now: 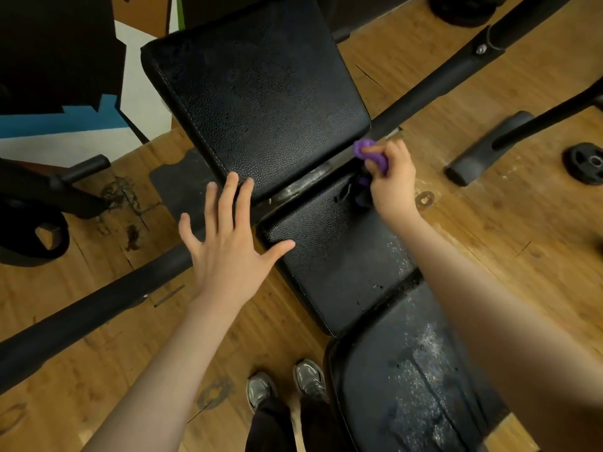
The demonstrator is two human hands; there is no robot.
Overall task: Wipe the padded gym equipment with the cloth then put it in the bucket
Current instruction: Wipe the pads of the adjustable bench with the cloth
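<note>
Purple cloth (372, 156) is bunched up in my right hand (391, 181), whose fingers are curled tight around it, at about 2 o'clock from the middle of the view. This hand holds the cloth against the right side of the padded bench (261, 102), at the gap where the big back pad meets the seat pad (329, 256). A dark part of the cloth hangs down under my fingers onto the seat pad. My left hand (228, 243) is spread wide and flat, holding nothing; its fingertips reach the near edge of the back pad and the thumb points to the seat pad. The black leather of the pads has a grain and pale stitching along the edges. Toward 5 o'clock a lower pad (417, 380) shows grey-white worn patches. A black metal bar (98, 305) crosses under the bench from 8 o'clock to 1 o'clock. The floor (489, 256) is of wooden boards. At 3 o'clock a small black weight plate (585, 163) lies on it. At 6 o'clock I see my two grey shoes (284, 386).
</note>
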